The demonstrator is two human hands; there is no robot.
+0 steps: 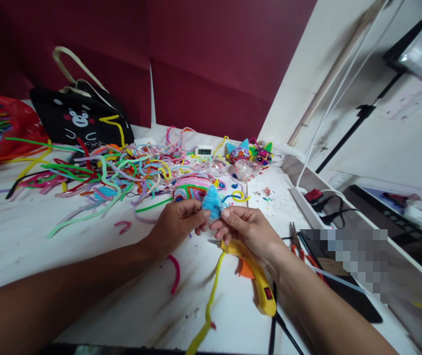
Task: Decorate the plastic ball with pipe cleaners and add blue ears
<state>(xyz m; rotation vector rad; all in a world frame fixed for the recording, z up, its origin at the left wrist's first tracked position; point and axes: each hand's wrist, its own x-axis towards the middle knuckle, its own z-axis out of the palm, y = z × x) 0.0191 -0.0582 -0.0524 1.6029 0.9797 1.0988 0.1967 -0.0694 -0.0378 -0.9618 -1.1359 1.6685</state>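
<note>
Between my two hands is a small blue triangular piece of coiled pipe cleaner (212,202), held upright above the table. My left hand (183,217) pinches its lower left edge with thumb and fingers. At its lower right corner, my right hand (246,224) is closed on it too. Just behind it lies a rounded striped pipe-cleaner piece (194,185) in pink, white and green. Under my right hand rests a yellow hot glue gun (257,276) with an orange trigger, its nozzle pointing left. A yellow-green pipe cleaner (214,286) trails toward the front edge.
Loose pipe cleaners (118,172) heap across the back left, before a black bag (85,118). Two colourful animal heads (238,153) stand at the back beside a small digital clock (204,151). Pliers (296,241) and a dark tablet-like slab (359,301) lie right, near a power strip (312,209).
</note>
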